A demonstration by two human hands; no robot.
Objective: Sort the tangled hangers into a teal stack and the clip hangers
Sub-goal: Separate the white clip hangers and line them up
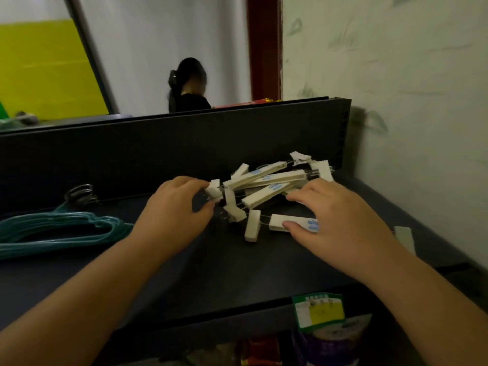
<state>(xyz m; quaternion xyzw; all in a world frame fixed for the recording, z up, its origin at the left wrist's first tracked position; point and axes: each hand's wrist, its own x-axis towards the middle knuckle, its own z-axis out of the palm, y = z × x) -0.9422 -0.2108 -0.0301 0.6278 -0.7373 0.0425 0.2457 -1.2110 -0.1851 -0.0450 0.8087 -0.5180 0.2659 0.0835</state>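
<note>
My left hand pinches a white clip at the pile's left end; my right hand lies spread, fingertips on the nearest bar. The clip hangers sit jumbled mid-shelf against the back panel. The teal stack lies well apart at left, seemingly done. I judge only tidying the clips remains.

A dark shelf carries stacked teal hangers at left and piled white clip hangers at right.
</note>
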